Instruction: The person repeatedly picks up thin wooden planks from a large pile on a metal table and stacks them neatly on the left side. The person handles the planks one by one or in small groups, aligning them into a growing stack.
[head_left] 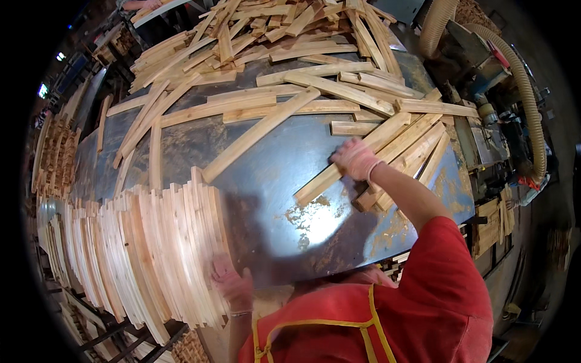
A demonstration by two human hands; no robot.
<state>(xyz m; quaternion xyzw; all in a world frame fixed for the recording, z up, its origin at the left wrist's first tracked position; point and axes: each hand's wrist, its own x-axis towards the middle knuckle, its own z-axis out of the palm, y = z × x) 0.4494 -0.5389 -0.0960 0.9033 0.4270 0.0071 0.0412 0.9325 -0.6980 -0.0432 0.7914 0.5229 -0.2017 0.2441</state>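
My right hand (pixel 357 160), in a pale glove, reaches out over the metal tabletop. Its fingers wrap over the edge of a wooden strip (pixel 319 183) that lies slantwise on the table. Several more strips (pixel 407 160) fan out just to the right of that one. At the lower left, my left hand (pixel 232 284), gloved too, rests with fingers stretched out against the near right end of a row of wooden strips (pixel 163 242) standing on edge side by side. It grips nothing.
A loose heap of wooden strips (pixel 284 24) covers the far part of the metal table (pixel 254 181). Sawdust lies in patches on its surface. Beyond the right edge stands a machine with a ribbed hose (pixel 532 109). Another person's hand (pixel 145 5) shows at the far upper left.
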